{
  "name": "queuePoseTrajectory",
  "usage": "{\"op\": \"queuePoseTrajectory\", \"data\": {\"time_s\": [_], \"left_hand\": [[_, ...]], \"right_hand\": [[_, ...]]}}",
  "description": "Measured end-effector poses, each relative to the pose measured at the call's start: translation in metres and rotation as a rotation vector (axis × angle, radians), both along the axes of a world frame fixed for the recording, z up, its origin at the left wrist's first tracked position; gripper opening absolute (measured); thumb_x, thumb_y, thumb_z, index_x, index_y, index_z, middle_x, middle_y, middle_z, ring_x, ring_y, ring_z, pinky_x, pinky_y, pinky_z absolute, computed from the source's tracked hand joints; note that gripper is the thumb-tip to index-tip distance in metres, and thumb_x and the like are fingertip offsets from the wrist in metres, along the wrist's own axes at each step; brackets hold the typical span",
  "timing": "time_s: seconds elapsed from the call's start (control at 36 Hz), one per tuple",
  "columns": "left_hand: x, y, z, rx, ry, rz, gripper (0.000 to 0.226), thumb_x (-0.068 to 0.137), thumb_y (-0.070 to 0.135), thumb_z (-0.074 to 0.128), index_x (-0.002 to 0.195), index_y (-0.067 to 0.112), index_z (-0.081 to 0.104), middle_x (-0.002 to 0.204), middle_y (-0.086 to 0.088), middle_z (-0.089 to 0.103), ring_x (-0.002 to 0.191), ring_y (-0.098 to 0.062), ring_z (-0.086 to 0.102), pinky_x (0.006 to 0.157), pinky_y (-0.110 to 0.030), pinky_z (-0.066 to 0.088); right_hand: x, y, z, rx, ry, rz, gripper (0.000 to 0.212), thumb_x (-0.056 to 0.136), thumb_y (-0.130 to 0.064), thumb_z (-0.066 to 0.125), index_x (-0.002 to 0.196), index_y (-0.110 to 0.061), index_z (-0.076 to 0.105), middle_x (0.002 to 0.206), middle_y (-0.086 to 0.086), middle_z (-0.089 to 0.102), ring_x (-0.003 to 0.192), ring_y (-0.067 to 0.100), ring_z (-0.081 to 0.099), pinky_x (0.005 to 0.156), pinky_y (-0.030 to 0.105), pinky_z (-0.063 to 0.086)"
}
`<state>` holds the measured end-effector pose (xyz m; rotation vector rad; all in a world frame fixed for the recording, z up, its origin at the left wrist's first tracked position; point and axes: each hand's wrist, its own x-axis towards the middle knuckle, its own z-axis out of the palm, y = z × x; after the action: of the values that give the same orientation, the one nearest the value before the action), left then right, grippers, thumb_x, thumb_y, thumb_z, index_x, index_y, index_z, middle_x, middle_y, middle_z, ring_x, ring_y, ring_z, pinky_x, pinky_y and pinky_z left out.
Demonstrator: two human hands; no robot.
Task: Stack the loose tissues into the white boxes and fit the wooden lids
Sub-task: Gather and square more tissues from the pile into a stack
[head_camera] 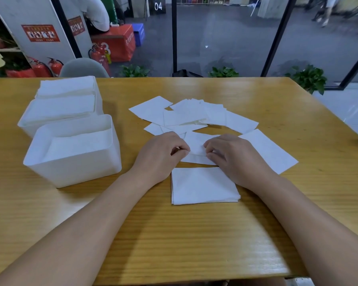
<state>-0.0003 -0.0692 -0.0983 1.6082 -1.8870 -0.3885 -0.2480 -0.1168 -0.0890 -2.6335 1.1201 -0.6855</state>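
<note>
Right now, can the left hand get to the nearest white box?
Probably yes. The left hand pinches a tissue with the right hand, and only bare table lies between it and the nearest white box, which is open-topped.

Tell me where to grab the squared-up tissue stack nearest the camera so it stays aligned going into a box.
Probably pinch the neat stack at its left and right edges, one hand per side, thumbs on top, fingers slid underneath. It lies flat on the table with layers showing at the near edge, and both side edges look clear.
</note>
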Motion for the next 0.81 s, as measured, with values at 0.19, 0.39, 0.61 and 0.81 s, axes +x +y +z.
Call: {"op": "queuePoseTrajectory", "data": {"time_s": [0.19,0.39,0.61,0.81], "left_hand": [[-0.001,0.001,0.001,-0.006,-0.012,0.009,0.01,0.105,0.032,0.072,0.102,0.034,0.082,0.102,0.019,0.068,0.09,-0.003,0.064,0.08,-0.036,0.057],[-0.006,0.003,0.002,-0.125,-0.041,0.006,0.015,0.101,0.038,0.078,0.114,0.034,0.083,0.113,0.021,0.063,0.114,-0.003,0.052,0.087,-0.02,0.047],[-0.007,0.008,0.007,-0.297,0.037,0.054,0.011,0.104,0.028,0.075,0.108,0.027,0.085,0.106,0.019,0.075,0.108,-0.008,0.062,0.083,-0.019,0.045],[-0.006,0.017,0.012,-0.313,0.06,0.056,0.014,0.107,0.03,0.071,0.112,0.027,0.083,0.106,0.023,0.074,0.115,-0.01,0.059,0.095,-0.017,0.045]], "right_hand": [[0.006,0.001,-0.001,-0.032,0.102,-0.001,0.017,0.107,-0.016,0.061,0.091,-0.017,0.06,0.105,-0.001,0.07,0.106,0.025,0.059,0.083,0.047,0.054],[0.004,0.0,0.002,-0.169,0.06,0.042,0.011,0.108,-0.012,0.06,0.098,-0.015,0.061,0.101,0.002,0.065,0.097,0.029,0.057,0.088,0.045,0.046],[-0.003,0.014,0.005,-0.096,-0.087,0.023,0.02,0.106,-0.036,0.067,0.122,-0.024,0.065,0.114,-0.009,0.065,0.11,0.016,0.055,0.097,0.034,0.041],[-0.012,0.017,0.003,-0.036,-0.282,-0.08,0.011,0.11,-0.019,0.064,0.112,-0.02,0.075,0.09,-0.021,0.066,0.081,0.007,0.056,0.075,0.028,0.045]]}}
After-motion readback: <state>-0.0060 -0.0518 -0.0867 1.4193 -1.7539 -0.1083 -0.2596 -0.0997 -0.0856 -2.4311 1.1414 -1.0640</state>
